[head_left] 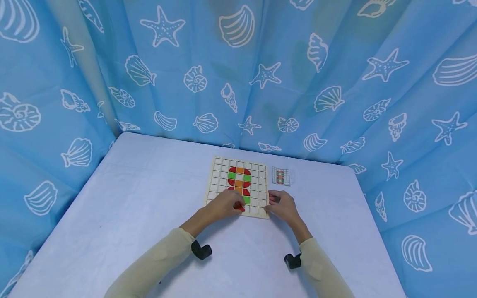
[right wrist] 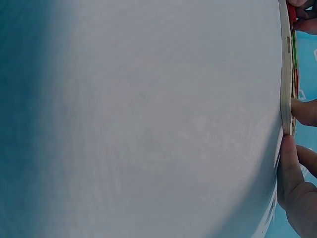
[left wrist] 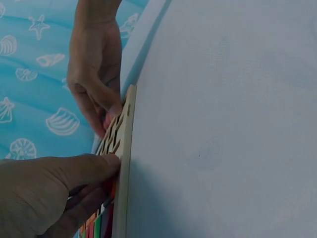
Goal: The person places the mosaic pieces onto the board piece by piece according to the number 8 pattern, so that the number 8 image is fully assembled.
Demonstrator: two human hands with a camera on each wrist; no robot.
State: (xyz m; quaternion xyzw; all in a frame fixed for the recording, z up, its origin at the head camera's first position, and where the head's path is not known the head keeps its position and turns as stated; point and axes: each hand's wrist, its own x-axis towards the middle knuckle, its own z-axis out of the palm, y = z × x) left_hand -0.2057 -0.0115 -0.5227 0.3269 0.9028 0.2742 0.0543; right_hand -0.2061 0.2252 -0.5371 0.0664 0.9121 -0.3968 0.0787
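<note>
A pale wooden grid board [head_left: 261,182] lies on the table, its square cells partly filled with red, orange and green tiles. My left hand [head_left: 225,203] is over the board's near edge and pinches a red tile [head_left: 240,208] between thumb and fingers. At the near right corner of the board, my right hand [head_left: 284,207] holds the edge with curled fingers. In the left wrist view, the left hand [left wrist: 59,191] is at the board's rim [left wrist: 126,144], with the right hand [left wrist: 96,64] beyond it. Some cells are hidden beneath the left hand.
A small pattern card [head_left: 280,176] with a printed grid and coloured shapes lies right of the board. The white-covered table [head_left: 149,178] backs onto a blue curtain [head_left: 261,54] with shell and starfish prints. Black wrist mounts [head_left: 201,250] sit on both sleeves.
</note>
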